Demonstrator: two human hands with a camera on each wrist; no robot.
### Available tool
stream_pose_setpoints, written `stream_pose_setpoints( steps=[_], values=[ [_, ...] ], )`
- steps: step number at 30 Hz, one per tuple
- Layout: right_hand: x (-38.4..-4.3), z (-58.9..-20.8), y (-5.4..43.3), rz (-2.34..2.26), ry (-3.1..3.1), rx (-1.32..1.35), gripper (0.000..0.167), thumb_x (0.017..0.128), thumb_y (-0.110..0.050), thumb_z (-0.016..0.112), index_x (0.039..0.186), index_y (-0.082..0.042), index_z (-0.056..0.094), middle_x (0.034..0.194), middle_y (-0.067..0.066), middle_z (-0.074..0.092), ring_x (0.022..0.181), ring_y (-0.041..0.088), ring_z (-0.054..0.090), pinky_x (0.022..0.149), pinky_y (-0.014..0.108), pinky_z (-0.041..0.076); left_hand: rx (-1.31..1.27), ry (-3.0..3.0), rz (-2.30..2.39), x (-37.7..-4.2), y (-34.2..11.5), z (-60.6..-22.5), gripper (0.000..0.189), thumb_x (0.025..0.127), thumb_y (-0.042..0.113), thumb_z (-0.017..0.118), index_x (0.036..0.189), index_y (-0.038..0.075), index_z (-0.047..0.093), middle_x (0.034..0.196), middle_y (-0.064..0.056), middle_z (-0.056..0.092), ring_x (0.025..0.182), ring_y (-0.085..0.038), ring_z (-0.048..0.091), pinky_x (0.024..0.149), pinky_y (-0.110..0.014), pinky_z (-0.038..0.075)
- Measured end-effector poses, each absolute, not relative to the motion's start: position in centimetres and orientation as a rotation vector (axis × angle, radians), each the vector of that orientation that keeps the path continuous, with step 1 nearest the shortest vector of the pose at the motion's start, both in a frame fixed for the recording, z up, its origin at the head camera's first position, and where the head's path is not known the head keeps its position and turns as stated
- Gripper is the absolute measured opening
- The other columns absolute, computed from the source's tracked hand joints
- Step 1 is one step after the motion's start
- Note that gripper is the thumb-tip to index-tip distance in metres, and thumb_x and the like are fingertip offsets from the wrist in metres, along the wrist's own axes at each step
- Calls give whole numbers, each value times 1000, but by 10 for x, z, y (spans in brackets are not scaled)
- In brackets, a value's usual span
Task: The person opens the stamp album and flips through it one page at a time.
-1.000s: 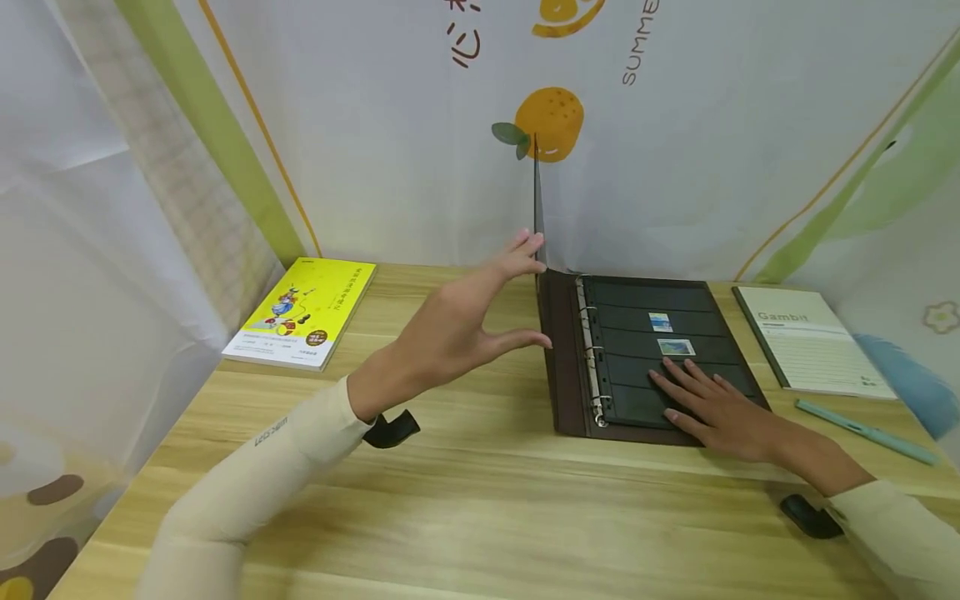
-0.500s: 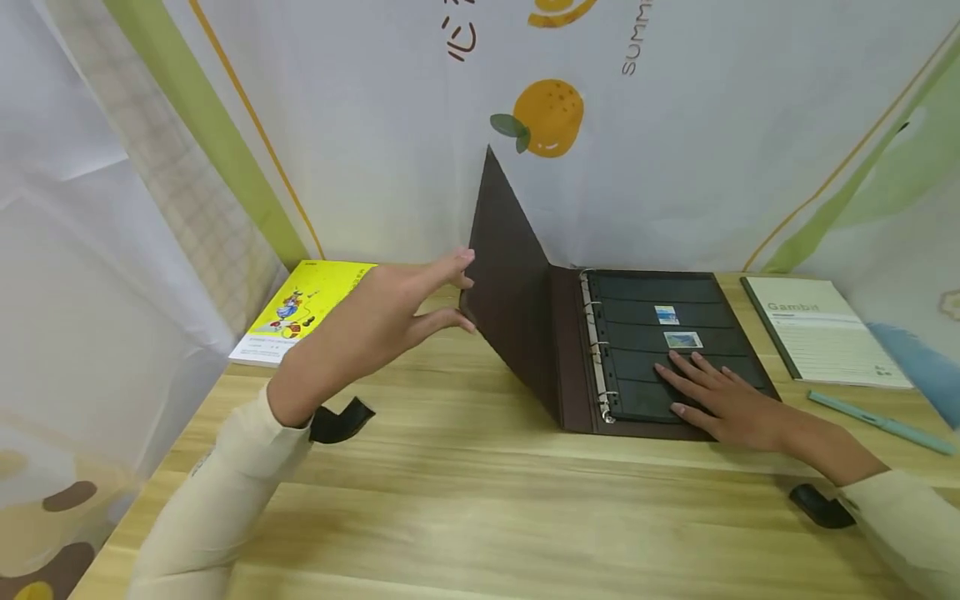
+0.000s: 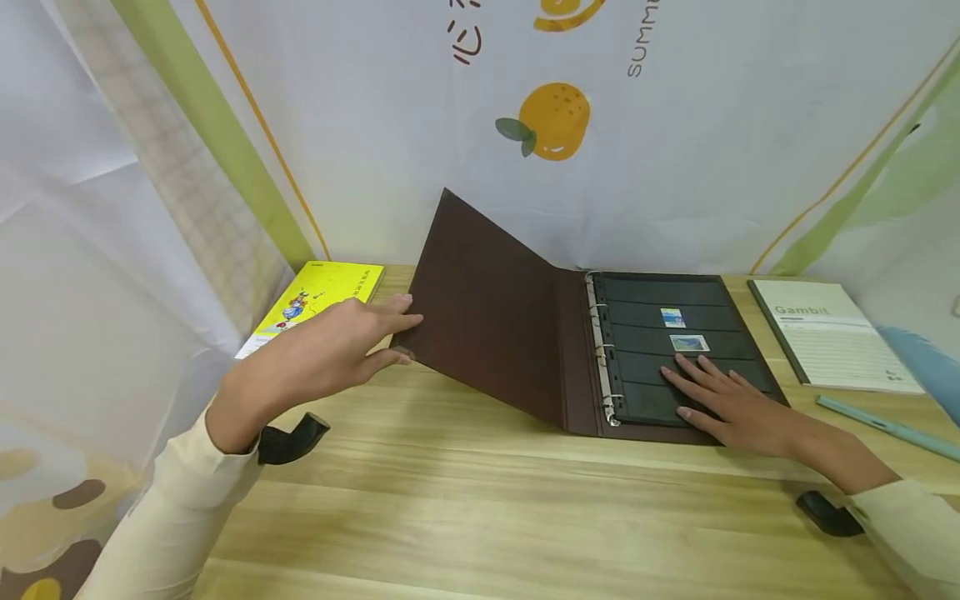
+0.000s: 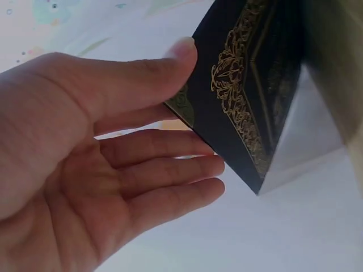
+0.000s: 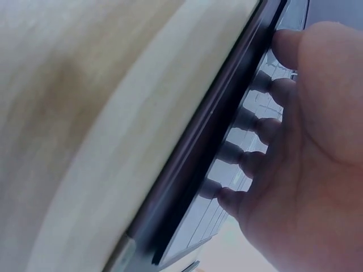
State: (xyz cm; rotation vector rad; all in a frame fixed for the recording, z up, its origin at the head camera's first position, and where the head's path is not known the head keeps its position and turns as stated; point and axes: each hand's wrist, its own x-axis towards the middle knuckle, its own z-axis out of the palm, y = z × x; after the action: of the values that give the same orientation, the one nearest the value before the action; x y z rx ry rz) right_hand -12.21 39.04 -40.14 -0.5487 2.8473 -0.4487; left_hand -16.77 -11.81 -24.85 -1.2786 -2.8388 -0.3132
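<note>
A dark brown ring-bound stamp album (image 3: 487, 308) lies open on the table, its front cover tilted up at a slant to the left. At the cover's outer corner my left hand (image 3: 322, 350) pinches the edge between thumb and fingers. Gold ornament (image 4: 232, 73) decorates the cover's outside in the left wrist view. Two small stamps, a blue-and-white one (image 3: 672, 317) and a wider one (image 3: 689, 343), sit in the black pocket page (image 3: 652, 392). My right hand (image 3: 731, 408) rests on that page with fingers spread, just below the wider stamp. Metal rings (image 3: 603, 350) run along the spine.
A yellow book (image 3: 330, 287) lies at the back left, partly behind my left hand. Right of the album are a pale notebook (image 3: 836, 333) and a green pen (image 3: 888, 427). A printed curtain (image 3: 420, 125) hangs behind the wooden table (image 3: 487, 517).
My left hand has moved left and down, swinging the album's cover from upright to a leftward slant, so its inner side now shows. My right hand stays on the page.
</note>
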Motion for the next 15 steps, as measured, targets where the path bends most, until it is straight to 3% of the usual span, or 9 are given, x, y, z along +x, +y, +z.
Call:
stream_pose_setpoints(
  steps=[5,8,10,12,15],
  values=[
    [-122,-402,392,-451,2849,-538,65,105,-39,52,162,-21,26,167,25,17,152,55,8,109,81,13,-1252,-2884,-164,-170,-126,-269,46,92,14,74,131,-9,63,141,-28,58,128,-37,61,96,-42,57],
    [-122,-402,395,-444,2854,-539,65,105,-38,52,162,-22,25,167,25,17,152,55,9,109,82,13,-1219,-2897,71,-172,-125,-286,40,91,13,76,125,-6,68,134,-23,64,105,-33,72,68,-38,61],
    [-122,-403,396,-448,2855,-544,66,105,-37,53,163,-22,24,167,25,17,152,55,8,109,82,12,-1221,-2874,252,-174,-124,-298,36,89,11,77,120,-5,70,128,-20,66,98,-30,73,60,-35,58],
    [-123,-405,396,-452,2856,-554,66,105,-37,53,163,-23,24,167,25,17,152,55,8,108,82,13,-1231,-2856,379,-175,-124,-310,32,87,7,78,116,-4,71,123,-17,68,93,-27,72,57,-34,57],
    [-122,-406,394,-467,2853,-569,66,105,-36,53,163,-23,23,167,25,17,151,56,8,108,82,12,-1249,-2870,411,-176,-127,-326,28,85,3,78,112,-4,72,120,-18,70,97,-28,72,66,-33,59]
  ],
)
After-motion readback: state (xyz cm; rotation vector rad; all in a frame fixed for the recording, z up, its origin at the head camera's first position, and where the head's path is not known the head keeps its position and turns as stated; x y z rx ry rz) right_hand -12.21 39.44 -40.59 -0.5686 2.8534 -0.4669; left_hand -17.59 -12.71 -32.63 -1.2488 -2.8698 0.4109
